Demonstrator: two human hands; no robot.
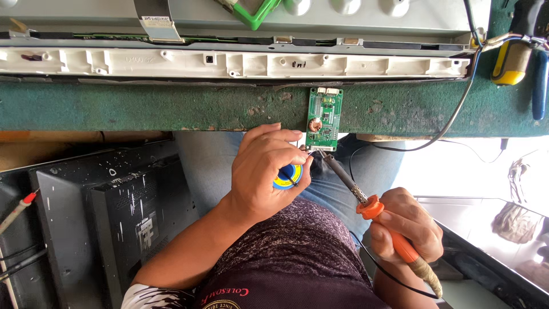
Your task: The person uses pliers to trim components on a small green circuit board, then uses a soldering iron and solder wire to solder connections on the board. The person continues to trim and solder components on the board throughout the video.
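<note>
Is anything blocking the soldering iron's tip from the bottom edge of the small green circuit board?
Nothing visible does. The soldering iron in the right hand already reaches the circuit board; the left hand holds a solder spool just beside it.

White label (158,20) w/ dark print on flat ribbon cable, top left, above long white frame (229,63). Small white sticker (321,149) at bottom edge of green board (323,118), hanging over bench edge. Dark monitor (114,223) lower left, back side up, scuffed, faint grey rectangular label (146,229) on it. Glossy screen (486,234) lower right, reflecting light.
</note>
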